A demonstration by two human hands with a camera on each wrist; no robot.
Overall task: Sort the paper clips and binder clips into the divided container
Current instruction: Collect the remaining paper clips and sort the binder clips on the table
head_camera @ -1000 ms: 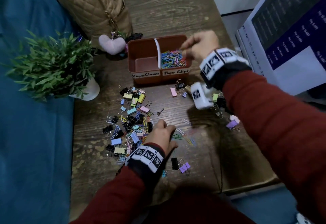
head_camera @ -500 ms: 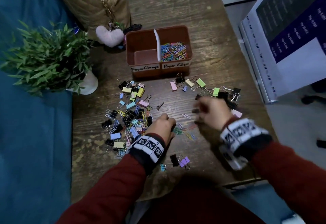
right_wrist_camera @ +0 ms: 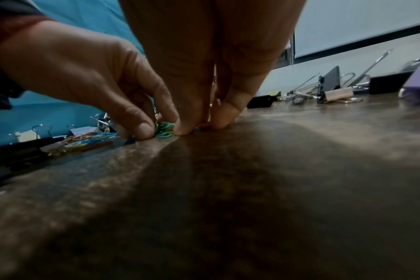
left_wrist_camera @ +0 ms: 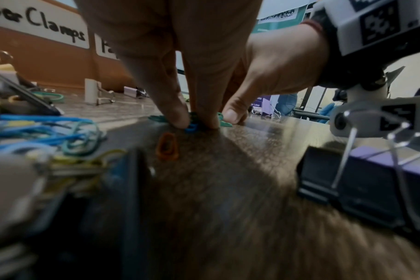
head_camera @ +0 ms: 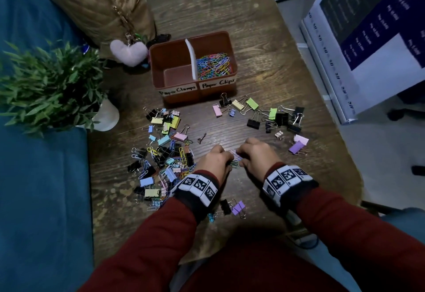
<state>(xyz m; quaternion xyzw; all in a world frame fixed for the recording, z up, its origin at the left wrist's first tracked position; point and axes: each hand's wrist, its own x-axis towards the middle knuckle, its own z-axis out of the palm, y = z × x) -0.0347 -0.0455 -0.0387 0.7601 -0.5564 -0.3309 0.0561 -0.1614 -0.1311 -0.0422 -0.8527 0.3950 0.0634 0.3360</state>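
A brown divided container (head_camera: 226,38) stands at the middle of the wooden table; its right half holds coloured paper clips (head_camera: 215,65), its left half is bare. My left hand (head_camera: 215,161) and right hand (head_camera: 257,156) meet on the table in front of it. In the left wrist view my left hand (left_wrist_camera: 197,121) pinches a small bunch of green and blue paper clips (left_wrist_camera: 192,127). The right wrist view shows my right hand (right_wrist_camera: 201,125) pinching at the same bunch of clips (right_wrist_camera: 164,129) against the wood. A mixed pile of clips (head_camera: 163,151) lies left of my hands.
Loose binder clips (head_camera: 264,114) are scattered right of the container, and purple ones (head_camera: 238,207) lie by my left wrist. A potted plant (head_camera: 53,84) and a quilted bag (head_camera: 92,4) with a pink heart charm (head_camera: 128,51) stand at the left. A sign board (head_camera: 368,38) leans at the right.
My right hand has come back from above the container's paper clip half down to the table beside my left hand. The left hand has stayed at the small bunch of clips.
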